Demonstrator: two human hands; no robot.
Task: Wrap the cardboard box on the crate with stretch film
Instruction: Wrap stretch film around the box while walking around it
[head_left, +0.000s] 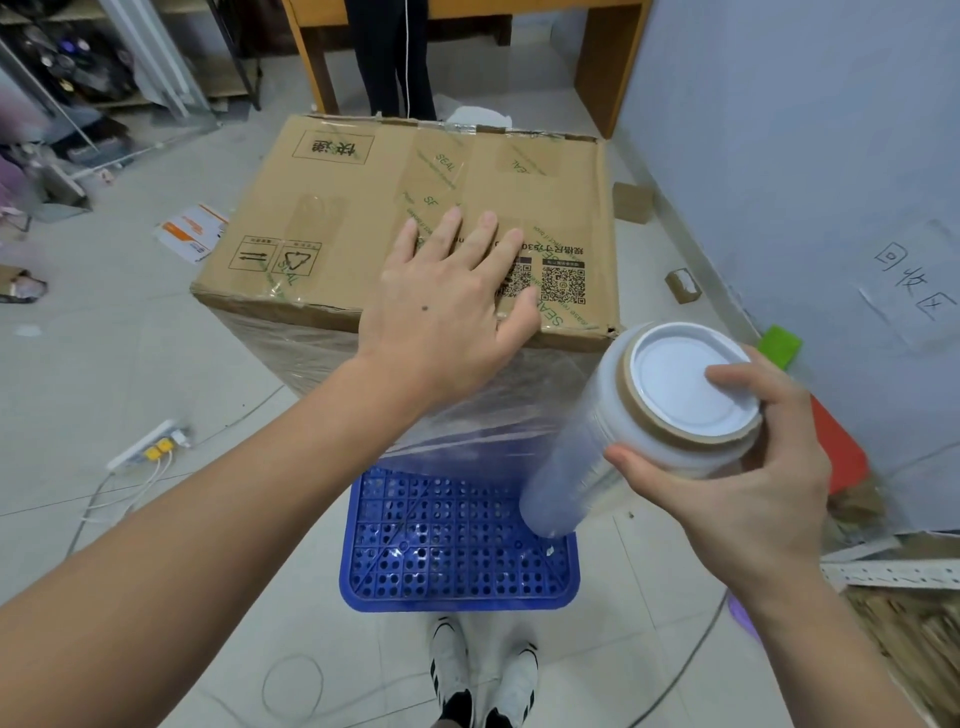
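Note:
A large brown cardboard box (363, 208), taped and printed with QR codes, stands on a blue perforated plastic crate (447, 561). Clear stretch film (332, 358) covers its near side. My left hand (447, 306) lies flat on the box's top near the front edge, fingers spread. My right hand (743, 467) grips the top end of a roll of stretch film (623, 441), held upright and tilted just right of the box's near right corner. A sheet of film runs from the roll to the box's front face.
A wall (805, 130) stands close on the right, with cardboard scraps and an orange piece at its foot. A power strip (148, 447) with cables lies on the tiled floor at left. A person's legs (395, 57) and a wooden desk are behind the box. My shoes (483, 675) are at the crate's near edge.

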